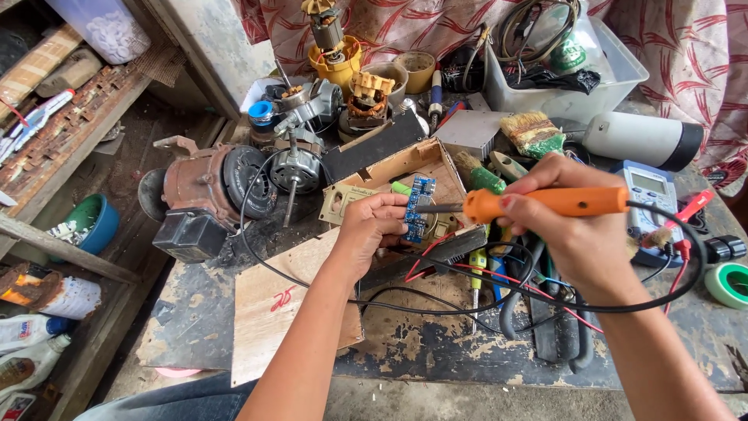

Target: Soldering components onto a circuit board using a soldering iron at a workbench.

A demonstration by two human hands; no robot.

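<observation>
1. Head view, materials: the desk (436, 351) is dark, scarred and flaking, with a pale plywood sheet (273, 312) lying at its 7 o'clock side.
2. A small blue circuit board (419, 209), flat and rectangular with tiny parts on it, sits near the middle of the view, above an open cardboard box (389, 168).
3. The left hand (374, 230) pinches the board's left edge, its fingers (393, 214) pressed close around it.
4. The right hand (573, 234) wraps a smooth orange plastic soldering iron (545, 203), fingers curled shut on the handle; the metal tip points towards 9 o'clock and reaches the board.
5. A black cord (545, 308) loops below the hands.
6. At 9 o'clock lies a rusty brown motor (206, 187); at 3 o'clock a blue-grey multimeter (650, 195).
</observation>
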